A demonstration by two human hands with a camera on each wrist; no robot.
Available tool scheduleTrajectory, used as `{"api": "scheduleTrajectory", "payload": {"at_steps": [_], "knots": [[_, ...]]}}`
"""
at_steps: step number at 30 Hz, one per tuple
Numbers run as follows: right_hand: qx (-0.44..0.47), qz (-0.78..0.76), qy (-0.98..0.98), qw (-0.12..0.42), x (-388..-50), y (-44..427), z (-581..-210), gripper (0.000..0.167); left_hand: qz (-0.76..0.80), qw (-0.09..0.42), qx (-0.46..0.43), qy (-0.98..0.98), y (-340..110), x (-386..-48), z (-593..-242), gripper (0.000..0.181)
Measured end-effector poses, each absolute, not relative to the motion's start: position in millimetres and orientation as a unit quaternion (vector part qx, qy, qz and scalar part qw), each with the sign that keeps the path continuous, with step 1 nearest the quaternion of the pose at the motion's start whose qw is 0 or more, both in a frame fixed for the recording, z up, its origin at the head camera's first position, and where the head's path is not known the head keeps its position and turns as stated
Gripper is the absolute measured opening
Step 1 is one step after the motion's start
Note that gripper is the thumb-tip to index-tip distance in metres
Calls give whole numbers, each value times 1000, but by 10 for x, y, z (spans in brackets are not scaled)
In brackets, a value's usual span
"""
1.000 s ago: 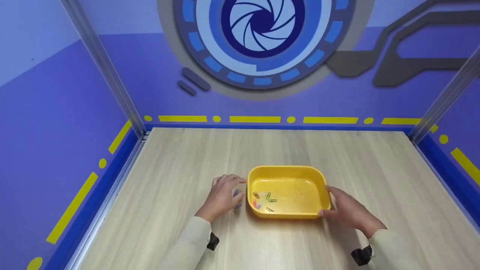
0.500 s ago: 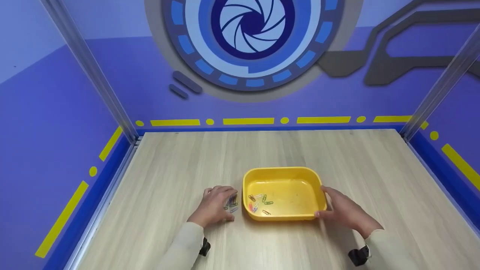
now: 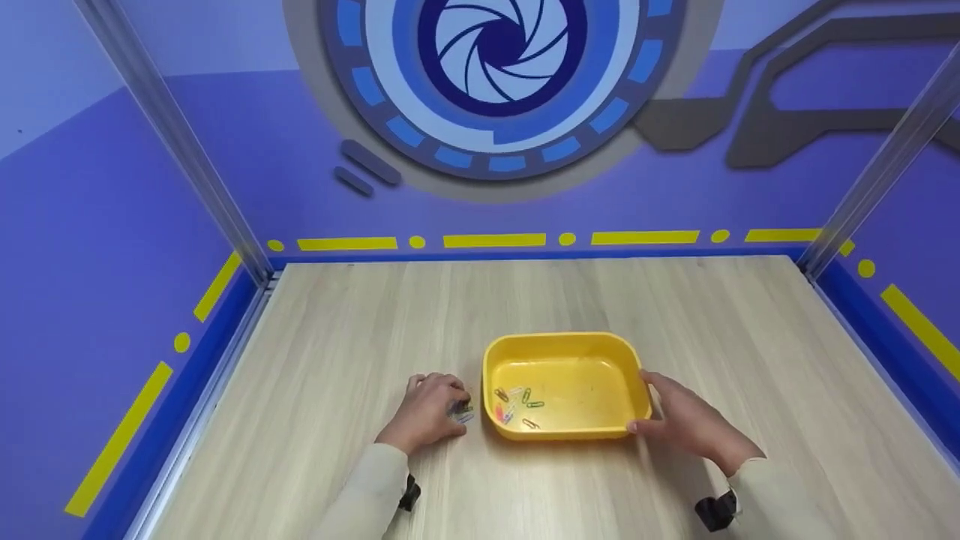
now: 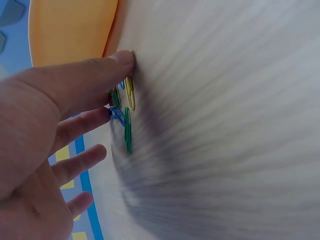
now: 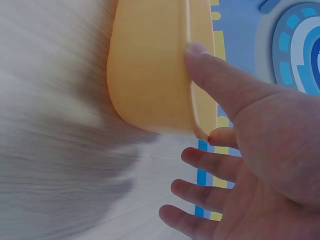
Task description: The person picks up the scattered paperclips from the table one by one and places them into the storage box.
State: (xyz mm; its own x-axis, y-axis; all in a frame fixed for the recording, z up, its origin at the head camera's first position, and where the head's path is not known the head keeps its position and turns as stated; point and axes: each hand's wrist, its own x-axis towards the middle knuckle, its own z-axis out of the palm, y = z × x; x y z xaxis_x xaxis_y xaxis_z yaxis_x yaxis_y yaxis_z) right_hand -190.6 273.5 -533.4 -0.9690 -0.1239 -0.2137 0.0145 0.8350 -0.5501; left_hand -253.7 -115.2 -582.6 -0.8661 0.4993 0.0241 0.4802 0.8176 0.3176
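Note:
A yellow plastic bin (image 3: 574, 431) stands on the table with several coloured paper clips (image 3: 534, 405) at the left of its floor. Just left of it, my left hand (image 3: 427, 411) is over a small heap of loose paper clips (image 3: 463, 414) on the tabletop. In the left wrist view, green, blue and yellow paper clips (image 4: 128, 131) lie by its fingertips, a gap showing between thumb and fingers in the head view. My right hand (image 3: 686, 416) holds the bin's right end by the rim, thumb on the front corner (image 5: 195, 50), other fingers spread away.
The wooden tabletop (image 3: 360, 322) reaches back to a patterned blue wall (image 3: 487, 214). Metal posts (image 3: 202, 172) rise at the back corners, and blue side panels (image 3: 90, 300) border the table.
My left hand has drawn back from the bin's left edge to the loose paper clips, and its index finger has bent down toward them. My right hand stays on the bin.

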Motion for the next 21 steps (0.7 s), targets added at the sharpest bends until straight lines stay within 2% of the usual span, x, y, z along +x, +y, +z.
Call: {"api": "scheduleTrajectory", "payload": {"at_steps": [10,21], "knots": [[-23,-291,948,126,-1910,2734,-5330,91,152,-19,272,950,-1138,-2524,-5831,12],[-7,-298,944,142,-1903,2727,-5328,96,148,-38,275,949,-1098,-2514,-5831,6]]}}
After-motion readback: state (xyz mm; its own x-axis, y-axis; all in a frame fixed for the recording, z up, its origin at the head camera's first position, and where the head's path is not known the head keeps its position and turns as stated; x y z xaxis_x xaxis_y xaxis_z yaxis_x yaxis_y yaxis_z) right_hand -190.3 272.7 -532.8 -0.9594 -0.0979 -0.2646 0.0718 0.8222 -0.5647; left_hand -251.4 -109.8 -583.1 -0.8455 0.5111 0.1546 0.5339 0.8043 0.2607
